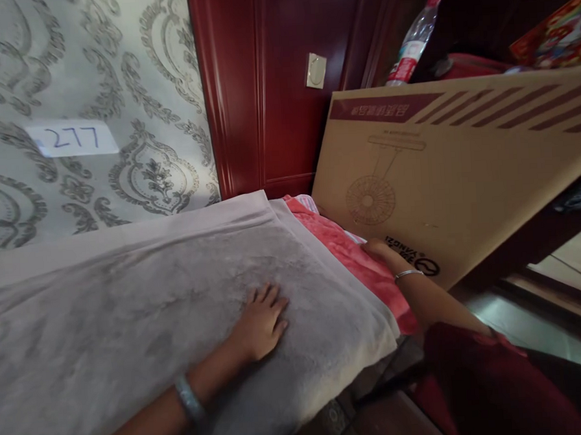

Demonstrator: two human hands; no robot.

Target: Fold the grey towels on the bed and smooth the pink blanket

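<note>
My left hand point(261, 321) lies flat on a grey plush blanket point(144, 303) that covers the bed, fingers stretched out and holding nothing. A pale bangle sits on that wrist. My right hand point(382, 250), with a thin silver bracelet at the wrist, rests at the bed's right edge on a pink-red cloth point(353, 253) that shows from under the grey blanket. Its fingers are curled down against the cloth, mostly hidden, right beside a large cardboard box point(454, 176).
The cardboard box, printed with a fan drawing, leans against the bed's right side. A plastic water bottle point(415, 39) stands behind it. A dark red wooden door point(274, 82) and patterned wallpaper with a label reading 277 point(72, 138) lie ahead. Tiled floor point(520, 329) shows at the right.
</note>
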